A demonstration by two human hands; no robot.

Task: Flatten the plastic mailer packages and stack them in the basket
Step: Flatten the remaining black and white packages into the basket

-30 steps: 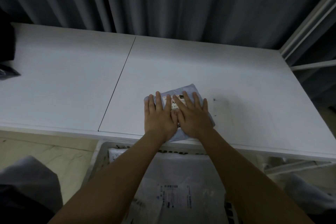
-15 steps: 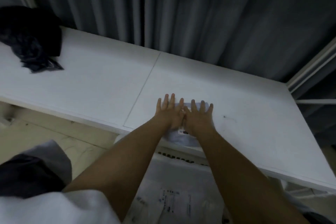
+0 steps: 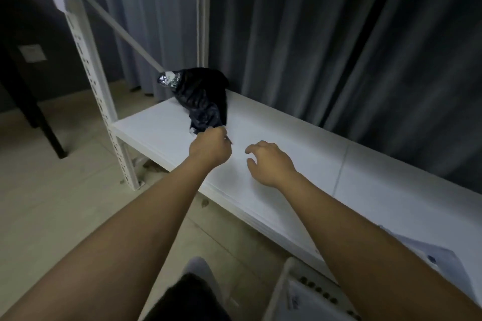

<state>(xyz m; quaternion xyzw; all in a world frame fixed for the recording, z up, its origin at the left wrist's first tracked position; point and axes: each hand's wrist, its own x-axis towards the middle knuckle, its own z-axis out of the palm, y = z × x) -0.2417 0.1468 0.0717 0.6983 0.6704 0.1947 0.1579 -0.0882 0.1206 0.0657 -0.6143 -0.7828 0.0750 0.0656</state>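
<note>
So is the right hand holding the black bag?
No, the right hand hovers empty over the shelf; the left hand grips the black bag.

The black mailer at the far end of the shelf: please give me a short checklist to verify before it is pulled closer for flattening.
1. Left hand has a grip on the black mailer: ok, fingers curled on its near corner.
2. Right hand is free to help: ok, fingers relaxed above the shelf, holding nothing.
3. Path on the shelf toward the person: ok, bare white surface.
4. Mailer is flat: not ok, it is crumpled and bunched up.
5. Basket is within reach: ok, its rim shows below the shelf edge.
6. Room in the basket: cannot tell.
</note>
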